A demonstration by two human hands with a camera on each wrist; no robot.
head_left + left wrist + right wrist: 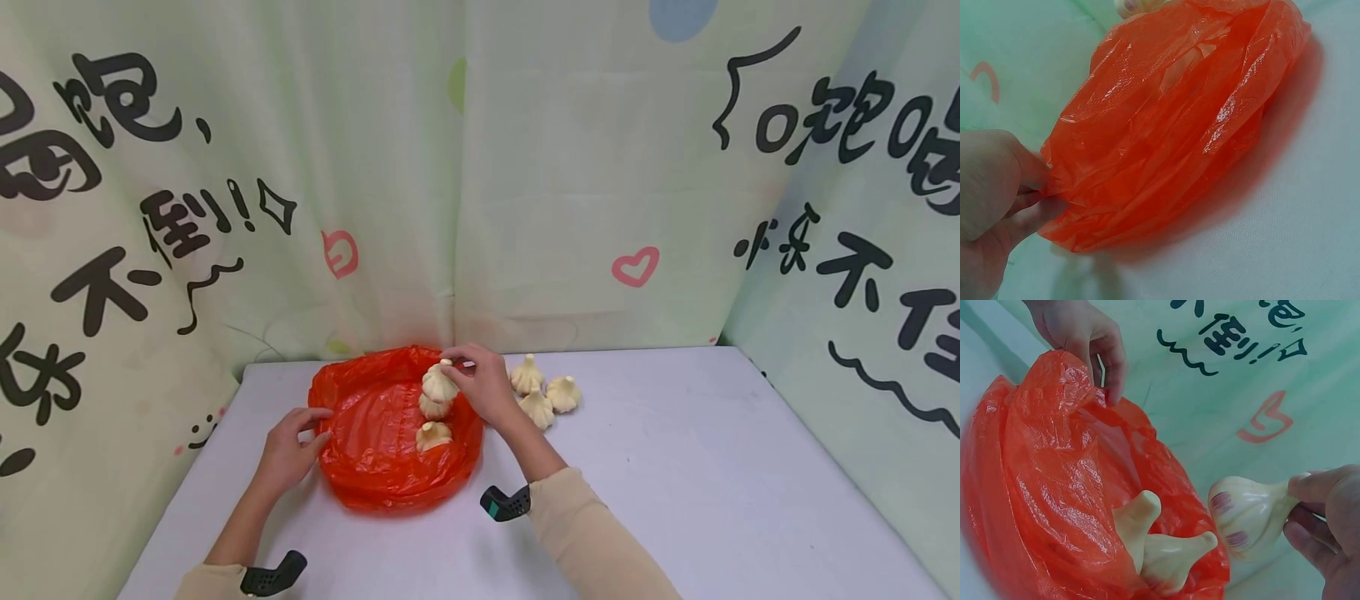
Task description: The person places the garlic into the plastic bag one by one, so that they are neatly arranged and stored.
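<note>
A red plastic bag (375, 492) lies on the table with its mouth spread wide. My left hand (288, 450) pinches the bag's left rim between thumb and fingers, seen close in the left wrist view. By its stem, my right hand (487, 385) holds a garlic bulb (1250, 512) over the right side of the bag's mouth. Two more bulbs sit inside: one garlic bulb (433, 436) toward the front and another garlic bulb (435, 407) just below the held one in the head view. The right wrist view shows their stems pointing up from the bag.
Several garlic bulbs (536, 408) stand in a cluster on the table, right of the bag and behind my right forearm. The white table (675, 483) extends to the right. A printed curtain (540, 167) rises along the back and both sides.
</note>
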